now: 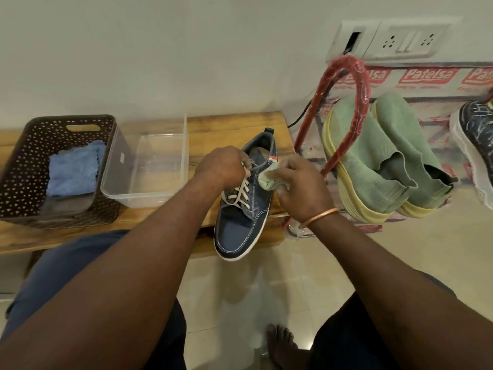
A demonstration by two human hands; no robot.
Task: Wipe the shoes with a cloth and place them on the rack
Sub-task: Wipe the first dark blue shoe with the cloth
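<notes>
A dark blue denim sneaker (241,222) with cream laces and a white sole lies on the low wooden bench (53,237), toe toward me and jutting over the front edge. My left hand (221,166) grips the shoe at its tongue and upper laces. My right hand (301,186) holds a bunched pale green cloth (266,178) pressed against the shoe's right side near the collar. To the right stands the red-framed shoe rack (354,102), which carries a pair of green knit slip-on shoes (384,161).
A dark perforated basket (18,166) holding a blue cloth (73,169) sits at the bench's left end, beside a clear plastic tub (118,172). Another dark sneaker (477,145) is on the rack at far right. A wall socket panel (386,41) is above. My bare foot (282,345) rests on the tiled floor.
</notes>
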